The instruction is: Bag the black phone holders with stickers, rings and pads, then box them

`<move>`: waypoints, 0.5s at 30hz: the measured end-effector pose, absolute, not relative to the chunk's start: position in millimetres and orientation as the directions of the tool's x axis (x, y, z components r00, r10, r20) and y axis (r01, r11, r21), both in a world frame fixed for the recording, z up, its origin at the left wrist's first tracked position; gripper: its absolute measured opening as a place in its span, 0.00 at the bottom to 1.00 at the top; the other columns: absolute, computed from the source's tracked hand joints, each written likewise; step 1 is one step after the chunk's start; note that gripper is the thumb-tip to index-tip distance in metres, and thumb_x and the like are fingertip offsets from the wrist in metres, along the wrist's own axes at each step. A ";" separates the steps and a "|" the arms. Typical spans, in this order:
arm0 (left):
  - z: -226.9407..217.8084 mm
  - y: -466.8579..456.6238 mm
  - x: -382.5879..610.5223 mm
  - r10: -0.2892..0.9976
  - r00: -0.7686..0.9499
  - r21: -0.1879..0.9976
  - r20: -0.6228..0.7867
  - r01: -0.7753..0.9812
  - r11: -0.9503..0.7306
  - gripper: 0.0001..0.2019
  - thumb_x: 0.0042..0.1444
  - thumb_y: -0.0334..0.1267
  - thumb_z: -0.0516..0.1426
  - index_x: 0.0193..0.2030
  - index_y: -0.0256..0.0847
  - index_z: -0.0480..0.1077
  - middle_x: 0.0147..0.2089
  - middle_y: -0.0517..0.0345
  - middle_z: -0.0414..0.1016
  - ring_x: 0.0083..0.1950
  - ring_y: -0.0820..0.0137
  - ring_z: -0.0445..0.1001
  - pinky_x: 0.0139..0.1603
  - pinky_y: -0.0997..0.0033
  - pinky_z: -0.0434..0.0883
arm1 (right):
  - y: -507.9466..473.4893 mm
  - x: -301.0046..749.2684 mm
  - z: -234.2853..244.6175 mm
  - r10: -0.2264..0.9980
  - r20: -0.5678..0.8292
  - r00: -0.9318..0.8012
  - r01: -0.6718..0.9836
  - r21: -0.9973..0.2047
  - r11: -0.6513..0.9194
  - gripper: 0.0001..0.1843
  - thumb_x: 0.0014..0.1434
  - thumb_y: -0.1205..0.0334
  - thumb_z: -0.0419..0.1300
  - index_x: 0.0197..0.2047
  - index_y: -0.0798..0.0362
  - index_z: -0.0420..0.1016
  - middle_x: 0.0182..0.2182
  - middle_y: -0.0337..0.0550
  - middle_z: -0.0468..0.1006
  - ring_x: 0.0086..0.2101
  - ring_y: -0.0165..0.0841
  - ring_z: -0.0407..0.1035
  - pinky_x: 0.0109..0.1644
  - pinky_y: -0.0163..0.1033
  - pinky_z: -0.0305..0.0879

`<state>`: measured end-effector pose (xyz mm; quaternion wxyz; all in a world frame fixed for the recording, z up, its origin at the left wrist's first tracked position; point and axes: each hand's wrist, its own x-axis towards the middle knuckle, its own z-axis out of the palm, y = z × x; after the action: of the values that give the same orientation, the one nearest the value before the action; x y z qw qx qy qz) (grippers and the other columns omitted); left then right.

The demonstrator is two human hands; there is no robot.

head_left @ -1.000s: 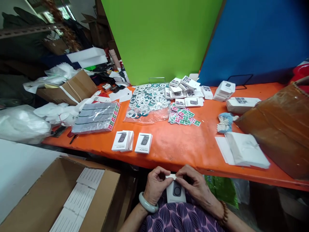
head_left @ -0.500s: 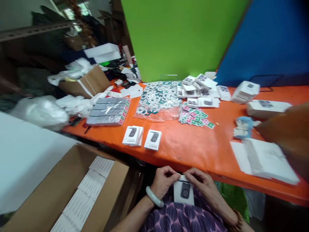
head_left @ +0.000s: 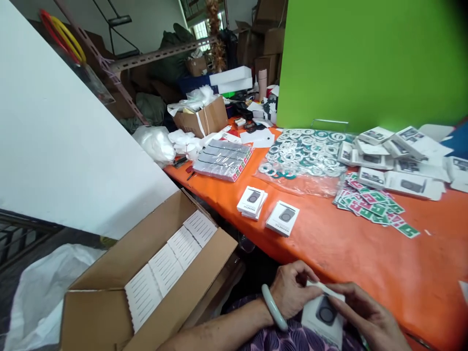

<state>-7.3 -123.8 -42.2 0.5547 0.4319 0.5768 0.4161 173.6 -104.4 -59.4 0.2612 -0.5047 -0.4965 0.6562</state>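
Note:
Over my lap, both hands grip a small white box (head_left: 323, 317) printed with a dark device that has a ring on it. My left hand (head_left: 292, 290), with a pale bangle at the wrist, pinches the box's top left edge between thumb and fingers. On the other side, my right hand (head_left: 365, 309) has its fingers closed along the top right edge and side. Nearest on the orange table are a short stack of matching boxes (head_left: 251, 202) and another white box (head_left: 282, 218) marked MAGNETIC.
An open cardboard carton (head_left: 204, 278) with rows of white boxes stands at lower left. Across the table (head_left: 310, 239) lie a plastic bag of white rings (head_left: 307, 153), scattered green and pink cards (head_left: 376, 202), piled white boxes (head_left: 397, 146) and a wrapped grey pack (head_left: 223, 158).
The view has swung left, bringing more of the carton into sight. My right hand has shifted from the box's top edge to further round its right side; both hands still hold it.

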 end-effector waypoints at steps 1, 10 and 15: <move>-34.8 -121.0 -9.8 0.967 -0.048 0.968 -0.252 0.002 0.252 0.10 0.46 0.35 0.63 0.36 0.37 0.72 0.26 0.64 0.67 0.27 0.77 0.64 0.27 0.77 0.61 | -93.5 168.8 -53.8 0.857 -0.383 -0.343 0.129 -0.924 -0.361 0.17 0.48 0.49 0.67 0.36 0.52 0.77 0.32 0.45 0.80 0.33 0.39 0.74 0.35 0.37 0.73; -11.1 -100.2 -58.2 0.860 -0.481 0.982 -0.173 -0.155 0.111 0.26 0.53 0.50 0.60 0.54 0.40 0.62 0.57 0.44 0.66 0.55 0.63 0.69 0.57 0.61 0.66 | 22.1 89.4 -6.1 0.932 -0.114 -0.343 -0.155 -0.972 -0.176 0.20 0.46 0.49 0.68 0.37 0.53 0.71 0.26 0.40 0.76 0.24 0.29 0.67 0.27 0.35 0.64; -32.4 -87.1 -59.2 0.793 -0.465 0.907 -0.392 -0.337 0.251 0.36 0.48 0.56 0.61 0.60 0.41 0.60 0.64 0.44 0.62 0.65 0.57 0.61 0.63 0.58 0.58 | 46.1 62.0 -19.3 0.922 -0.056 -0.383 0.144 -0.990 0.000 0.17 0.51 0.47 0.60 0.33 0.52 0.66 0.21 0.36 0.70 0.22 0.31 0.65 0.28 0.38 0.64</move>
<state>-59.2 -87.1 -32.4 0.4837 0.1824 0.6258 0.5841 62.0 46.1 -19.3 0.3476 -0.4329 -0.6158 0.5591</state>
